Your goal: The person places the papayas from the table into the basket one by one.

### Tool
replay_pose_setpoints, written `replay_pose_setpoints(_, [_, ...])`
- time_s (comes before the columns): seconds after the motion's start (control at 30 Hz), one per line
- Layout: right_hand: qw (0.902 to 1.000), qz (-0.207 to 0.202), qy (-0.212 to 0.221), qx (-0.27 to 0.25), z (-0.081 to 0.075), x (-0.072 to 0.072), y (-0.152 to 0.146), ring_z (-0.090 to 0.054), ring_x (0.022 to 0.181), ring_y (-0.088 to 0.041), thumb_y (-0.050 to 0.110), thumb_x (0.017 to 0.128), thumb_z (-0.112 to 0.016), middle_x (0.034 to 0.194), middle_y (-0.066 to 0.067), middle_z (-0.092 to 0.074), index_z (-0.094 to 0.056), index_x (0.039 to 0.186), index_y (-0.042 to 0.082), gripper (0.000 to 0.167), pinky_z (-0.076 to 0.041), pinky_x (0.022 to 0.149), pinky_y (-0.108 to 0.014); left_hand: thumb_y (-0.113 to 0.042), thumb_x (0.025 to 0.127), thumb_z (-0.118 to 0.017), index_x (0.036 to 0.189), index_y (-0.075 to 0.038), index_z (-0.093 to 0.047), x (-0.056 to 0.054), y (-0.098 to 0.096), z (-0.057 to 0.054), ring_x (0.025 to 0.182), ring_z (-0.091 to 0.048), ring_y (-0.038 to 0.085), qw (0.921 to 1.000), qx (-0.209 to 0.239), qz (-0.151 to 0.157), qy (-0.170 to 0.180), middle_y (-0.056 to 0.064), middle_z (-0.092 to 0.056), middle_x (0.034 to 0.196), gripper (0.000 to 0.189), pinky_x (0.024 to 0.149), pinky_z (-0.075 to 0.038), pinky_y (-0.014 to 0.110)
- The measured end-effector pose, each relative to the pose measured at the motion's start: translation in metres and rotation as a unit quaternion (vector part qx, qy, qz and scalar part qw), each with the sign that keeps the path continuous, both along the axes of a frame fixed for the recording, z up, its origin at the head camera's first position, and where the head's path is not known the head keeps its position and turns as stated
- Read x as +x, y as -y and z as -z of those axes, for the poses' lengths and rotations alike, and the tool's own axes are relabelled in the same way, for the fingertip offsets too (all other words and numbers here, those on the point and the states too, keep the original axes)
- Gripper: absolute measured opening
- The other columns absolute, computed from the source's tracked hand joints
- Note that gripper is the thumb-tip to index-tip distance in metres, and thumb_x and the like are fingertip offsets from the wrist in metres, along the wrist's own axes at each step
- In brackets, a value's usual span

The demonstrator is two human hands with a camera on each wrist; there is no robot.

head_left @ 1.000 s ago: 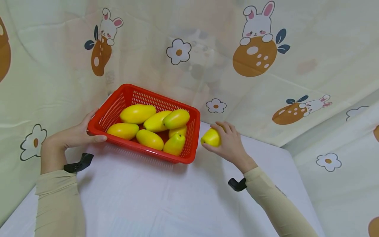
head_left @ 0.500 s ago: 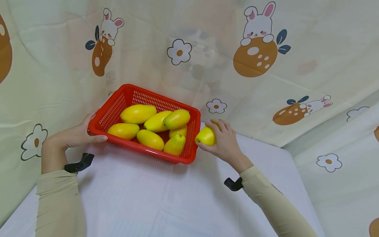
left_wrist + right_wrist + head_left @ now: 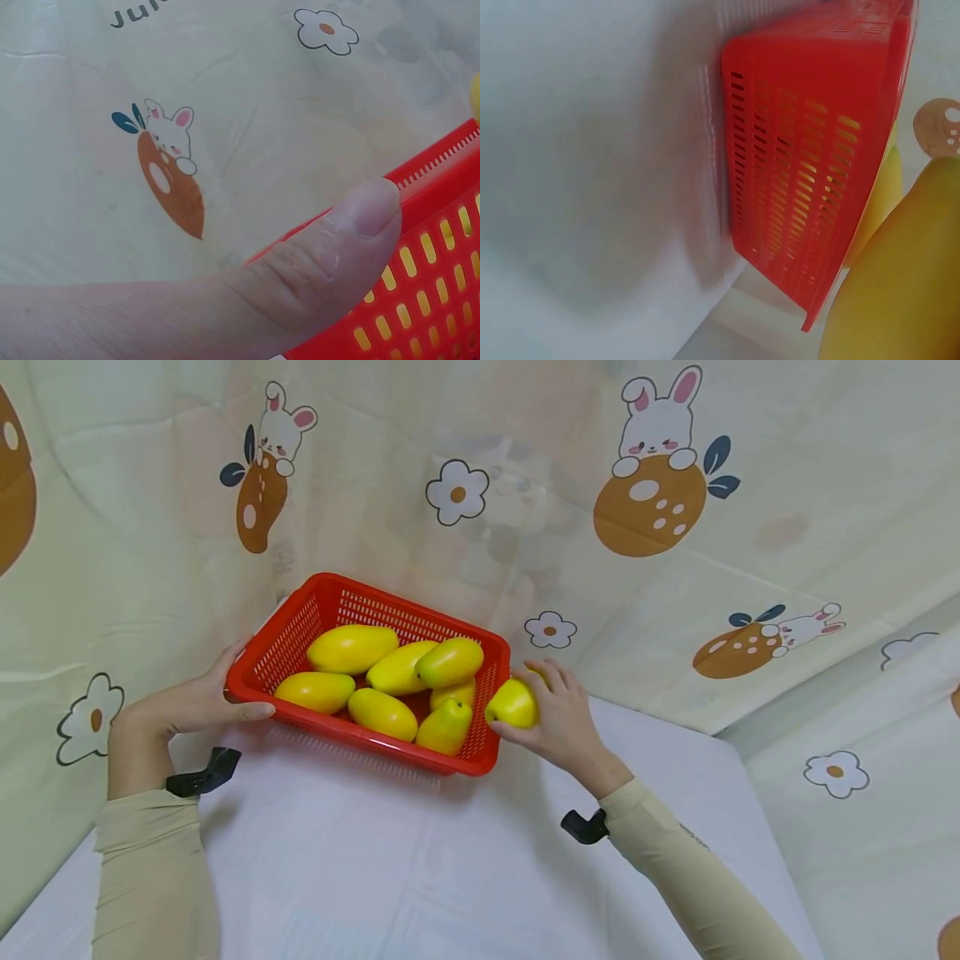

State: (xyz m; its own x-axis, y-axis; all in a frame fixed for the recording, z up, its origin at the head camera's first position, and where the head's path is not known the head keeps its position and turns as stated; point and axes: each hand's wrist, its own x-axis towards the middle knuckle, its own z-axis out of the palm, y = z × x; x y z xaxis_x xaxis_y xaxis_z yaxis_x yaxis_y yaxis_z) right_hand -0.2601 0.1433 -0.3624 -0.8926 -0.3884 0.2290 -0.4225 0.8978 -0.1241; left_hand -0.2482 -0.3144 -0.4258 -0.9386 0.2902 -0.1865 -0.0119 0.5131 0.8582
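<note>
My left hand (image 3: 198, 697) grips a red plastic basket (image 3: 360, 737) by its left end, thumb over the front rim. The thumb lies across the red rim in the left wrist view, and the other fingers are hidden. Several smooth yellow mangoes (image 3: 352, 648) lie inside the basket, one resting on top of others near the right end. My right hand (image 3: 558, 718) holds another yellow mango (image 3: 512, 705) at the basket's right rim, thumb below and fingers over the top. In the right wrist view this held mango (image 3: 907, 277) looms large beside the basket's slotted wall (image 3: 795, 157).
The basket stands on a table with a white cloth (image 3: 360, 860), close to its back edge. Behind hangs a cream curtain (image 3: 375, 510) printed with rabbits and flowers. More of it hangs along the right side.
My right hand has carried its mango leftward, from beside the basket to the right rim. The left hand and the basket have stayed in place.
</note>
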Motion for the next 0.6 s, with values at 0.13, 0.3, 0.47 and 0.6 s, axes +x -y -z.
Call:
replay_pose_setpoints(0.13, [1.0000, -0.003, 0.001, 0.001, 0.000, 0.000, 0.003, -0.025, 0.138, -0.032, 0.058, 0.076, -0.069, 0.145, -0.007, -0.039, -0.049, 0.133, 0.021, 0.071, -0.030, 0.105, -0.062, -0.045, 0.079, -0.072, 0.150, -0.029, 0.018, -0.001, 0.000, 0.001, 0.135, -0.020, 0.044, 1.0000, 0.002, 0.000, -0.001, 0.021, -0.011, 0.155, 0.116, 0.087, -0.053, 0.053])
replay_pose_setpoints(0.3, [0.9999, -0.009, -0.006, -0.004, 0.000, 0.001, 0.008, -0.025, 0.138, -0.031, 0.058, 0.076, -0.069, 0.144, -0.006, -0.040, -0.050, 0.133, 0.022, 0.071, -0.030, 0.105, -0.061, -0.044, 0.079, -0.072, 0.150, -0.029, 0.017, -0.001, 0.000, 0.001, 0.135, -0.020, 0.044, 1.0000, 0.006, 0.002, -0.003, 0.021, -0.011, 0.155, 0.115, 0.087, -0.053, 0.053])
replay_pose_setpoints(0.47, [0.9999, -0.011, -0.007, -0.005, 0.001, 0.000, 0.010, -0.024, 0.139, -0.031, 0.058, 0.075, -0.069, 0.144, -0.006, -0.040, -0.050, 0.133, 0.021, 0.071, -0.029, 0.106, -0.061, -0.042, 0.080, -0.072, 0.150, -0.027, 0.018, -0.001, 0.001, 0.000, 0.134, -0.020, 0.044, 0.9999, 0.010, 0.003, -0.006, 0.021, -0.012, 0.154, 0.115, 0.087, -0.053, 0.053])
replay_pose_setpoints(0.6, [0.9999, -0.013, -0.006, -0.008, 0.002, 0.000, 0.012, -0.024, 0.139, -0.031, 0.058, 0.076, -0.069, 0.145, -0.006, -0.039, -0.050, 0.134, 0.021, 0.071, -0.029, 0.107, -0.060, -0.043, 0.080, -0.072, 0.150, -0.027, 0.018, 0.000, 0.001, 0.000, 0.134, -0.020, 0.045, 1.0000, 0.009, 0.001, -0.003, 0.022, -0.011, 0.154, 0.116, 0.088, -0.052, 0.054])
